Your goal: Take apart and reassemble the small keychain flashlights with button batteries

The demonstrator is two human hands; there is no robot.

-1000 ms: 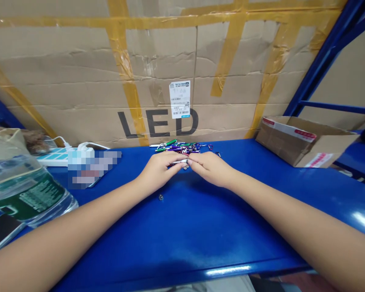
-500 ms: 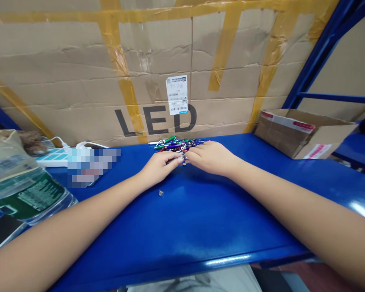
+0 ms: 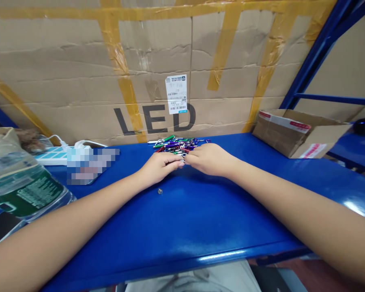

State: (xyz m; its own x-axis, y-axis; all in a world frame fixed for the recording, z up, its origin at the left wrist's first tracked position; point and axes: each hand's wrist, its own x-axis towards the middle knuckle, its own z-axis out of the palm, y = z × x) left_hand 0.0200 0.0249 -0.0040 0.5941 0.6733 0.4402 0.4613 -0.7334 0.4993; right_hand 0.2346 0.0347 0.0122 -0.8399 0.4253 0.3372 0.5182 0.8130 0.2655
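Observation:
My left hand (image 3: 159, 167) and my right hand (image 3: 211, 160) meet at the far middle of the table, fingers bent and pinched together. Between their fingertips shows a small shiny metal piece (image 3: 183, 156), mostly covered; its kind is too small to make out. Just behind the fingers lies a heap of slim metallic pen-shaped pieces (image 3: 170, 143) in green, purple, red and silver, some with wire clips. A tiny silver metal part (image 3: 159, 191) rests alone on the table, nearer to me than my left hand.
On the blue table (image 3: 182, 219), a large clear bottle (image 3: 27, 190) with a green label stands at left. Behind it are a white power strip (image 3: 53, 156) and a blurred flat item (image 3: 93, 166). An open cardboard box (image 3: 287, 132) sits at right. A big taped carton (image 3: 79, 81) backs the table.
My hands stay together in nearly the same place, with slight finger movement around the small metal piece. The view has shifted a little.

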